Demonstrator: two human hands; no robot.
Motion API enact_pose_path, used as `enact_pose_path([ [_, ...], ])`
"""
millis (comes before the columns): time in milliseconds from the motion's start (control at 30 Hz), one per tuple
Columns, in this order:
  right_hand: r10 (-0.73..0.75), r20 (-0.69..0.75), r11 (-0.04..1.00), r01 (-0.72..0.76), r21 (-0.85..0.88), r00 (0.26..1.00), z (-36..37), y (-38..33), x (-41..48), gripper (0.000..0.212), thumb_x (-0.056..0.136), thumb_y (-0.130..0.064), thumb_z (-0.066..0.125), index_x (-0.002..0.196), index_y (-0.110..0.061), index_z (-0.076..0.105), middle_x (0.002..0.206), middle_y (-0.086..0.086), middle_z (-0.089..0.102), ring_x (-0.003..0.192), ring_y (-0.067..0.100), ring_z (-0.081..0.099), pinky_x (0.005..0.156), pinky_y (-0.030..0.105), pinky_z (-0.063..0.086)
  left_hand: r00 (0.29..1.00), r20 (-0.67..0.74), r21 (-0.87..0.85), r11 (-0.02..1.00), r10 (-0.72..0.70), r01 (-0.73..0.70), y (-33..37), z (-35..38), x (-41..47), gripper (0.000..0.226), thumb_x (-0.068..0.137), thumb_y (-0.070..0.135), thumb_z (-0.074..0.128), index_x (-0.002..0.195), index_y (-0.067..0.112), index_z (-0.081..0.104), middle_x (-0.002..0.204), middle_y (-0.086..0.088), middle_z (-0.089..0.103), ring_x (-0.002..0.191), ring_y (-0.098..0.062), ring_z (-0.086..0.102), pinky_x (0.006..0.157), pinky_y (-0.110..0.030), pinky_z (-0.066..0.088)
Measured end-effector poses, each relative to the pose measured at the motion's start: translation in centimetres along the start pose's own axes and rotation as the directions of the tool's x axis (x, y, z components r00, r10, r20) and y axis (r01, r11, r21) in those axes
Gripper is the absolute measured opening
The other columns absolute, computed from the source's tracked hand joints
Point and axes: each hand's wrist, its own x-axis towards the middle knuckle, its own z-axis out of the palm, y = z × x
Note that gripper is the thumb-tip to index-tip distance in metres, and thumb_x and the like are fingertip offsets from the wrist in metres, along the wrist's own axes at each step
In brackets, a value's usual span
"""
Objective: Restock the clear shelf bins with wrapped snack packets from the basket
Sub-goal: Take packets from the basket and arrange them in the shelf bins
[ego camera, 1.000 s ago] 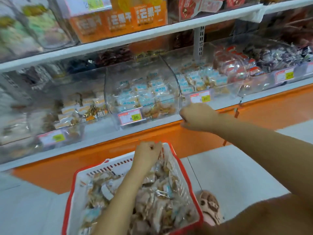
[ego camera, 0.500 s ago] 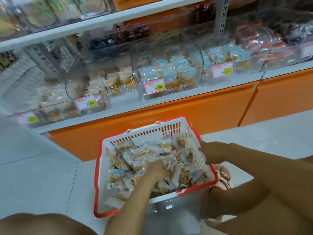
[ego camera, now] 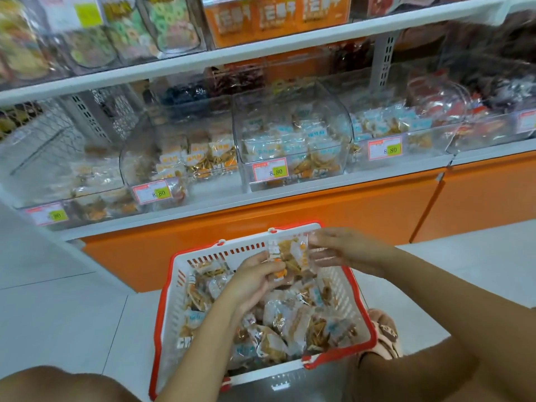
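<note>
Risen from digging in the red-rimmed white plastic basket (ego camera: pixel 171 314), the left hand (ego camera: pixel 255 278) grips and the right hand (ego camera: pixel 345 250) pinches clear-wrapped orange snack packets (ego camera: pixel 290 256), ready for the clear shelf bins (ego camera: pixel 290 126).

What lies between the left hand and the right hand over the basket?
In the head view, a few wrapped snack packets lie between them: the left hand grips them, and the right hand pinches their edge, above the basket far rim.

Basket (ego camera: pixel 221 252) on tiled floor (ego camera: pixel 72 314)
</note>
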Motion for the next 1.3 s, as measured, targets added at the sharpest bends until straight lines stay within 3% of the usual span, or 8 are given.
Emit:
enact_pose_path([
  [267, -0.129, -0.052, 0.989, 0.125, -0.082, 0.990, 0.5, -3.3, 0.3, 0.040, 0.075, -0.013, 0.078, 0.113, -0.011, 0.065, 0.102, 0.007, 0.073, 0.096, 0.024, 0.069, 0.093, 0.039, 0.053, 0.936, -0.105, 0.237, 0.922, 0.337, -0.306, 3.3, 2.7, -0.5, 0.019, 0.090, 0.023, 0.060, 0.095, 0.007, 0.068, 0.088, -0.007, 0.075, 0.075, -0.019, 0.072, 0.074, -0.025, 0.058],
  [367, -0.145, -0.050, 0.985, 0.140, -0.102, 0.988, 0.0, -4.6, 0.5, 0.034, 0.077, -0.011, 0.076, 0.110, -0.013, 0.067, 0.101, 0.006, 0.074, 0.096, 0.023, 0.070, 0.091, 0.035, 0.053, 0.900, -0.144, 0.334, 0.877, 0.411, -0.347, 4.6, 2.8, -0.3, 0.032, 0.090, 0.032, 0.059, 0.084, 0.004, 0.073, 0.091, 0.001, 0.075, 0.083, -0.009, 0.071, 0.078, -0.025, 0.055],
  [633, -0.213, -0.149, 0.956, 0.237, 0.170, 0.966, -0.9, -7.0, 1.4, 0.025, 0.084, -0.024, 0.061, 0.099, -0.006, 0.067, 0.090, 0.005, 0.072, 0.081, 0.011, 0.070, 0.072, 0.017, 0.052, 0.962, -0.118, 0.056, 0.969, 0.247, -0.242, 8.1, 3.4, 1.2, 0.018, 0.090, 0.005, 0.058, 0.081, 0.004, 0.074, 0.085, -0.012, 0.073, 0.074, -0.019, 0.070, 0.074, -0.031, 0.059],
  [733, -0.228, -0.219, 0.947, 0.269, 0.178, 0.949, -0.9, -7.3, 1.7, 0.035, 0.098, -0.029, 0.045, 0.106, -0.005, 0.070, 0.103, 0.010, 0.073, 0.097, 0.021, 0.070, 0.088, 0.028, 0.053, 0.972, -0.097, 0.125, 0.971, 0.214, -0.202, 8.7, 3.4, 1.6, 0.023, 0.090, 0.000, 0.057, 0.077, 0.007, 0.074, 0.083, -0.013, 0.073, 0.074, -0.019, 0.070, 0.081, -0.036, 0.057],
  [867, -0.268, -0.366, 0.959, 0.283, -0.011, 0.891, -0.7, -8.1, 2.5, 0.056, 0.094, -0.045, 0.048, 0.088, 0.008, 0.065, 0.082, 0.015, 0.071, 0.077, 0.024, 0.064, 0.077, 0.034, 0.055, 0.964, -0.076, 0.257, 0.939, 0.256, -0.229, 9.2, 3.4, 2.6, 0.017, 0.090, 0.000, 0.057, 0.105, 0.001, 0.066, 0.095, -0.018, 0.072, 0.084, -0.025, 0.068, 0.086, -0.038, 0.056],
  [1067, -0.309, -0.386, 0.950, 0.260, -0.174, 0.869, -0.6, -11.2, 2.9, 0.056, 0.096, -0.047, 0.046, 0.084, 0.004, 0.064, 0.091, 0.024, 0.066, 0.086, 0.043, 0.061, 0.093, 0.054, 0.047, 0.805, -0.167, 0.427, 0.778, 0.570, -0.462, 10.2, 3.3, 3.1, 0.042, 0.092, 0.040, 0.051, 0.088, 0.001, 0.068, 0.082, -0.019, 0.067, 0.077, -0.028, 0.065, 0.071, -0.026, 0.050],
  [1167, -0.298, -0.421, 0.955, 0.268, -0.130, 0.857, -0.5, -12.3, 3.4, 0.050, 0.097, -0.039, 0.047, 0.089, 0.006, 0.066, 0.089, 0.024, 0.067, 0.077, 0.036, 0.062, 0.090, 0.050, 0.050, 0.824, -0.243, 0.294, 0.848, 0.512, -0.440, 10.8, 3.4, 3.0, 0.048, 0.091, 0.042, 0.051, 0.079, 0.000, 0.070, 0.076, -0.025, 0.065, 0.074, -0.040, 0.062, 0.075, -0.037, 0.047],
  [1300, -0.279, -0.425, 0.960, 0.265, -0.092, 0.861, 0.6, -13.9, 4.5, 0.050, 0.097, -0.040, 0.048, 0.096, 0.007, 0.063, 0.093, 0.027, 0.066, 0.077, 0.028, 0.063, 0.085, 0.047, 0.053, 0.884, -0.251, -0.164, 0.883, 0.395, -0.441, 12.2, 4.0, 2.4, 0.031, 0.092, 0.021, 0.052, 0.069, 0.013, 0.072, 0.058, -0.002, 0.061, 0.051, -0.012, 0.057, 0.058, -0.029, 0.047],
])
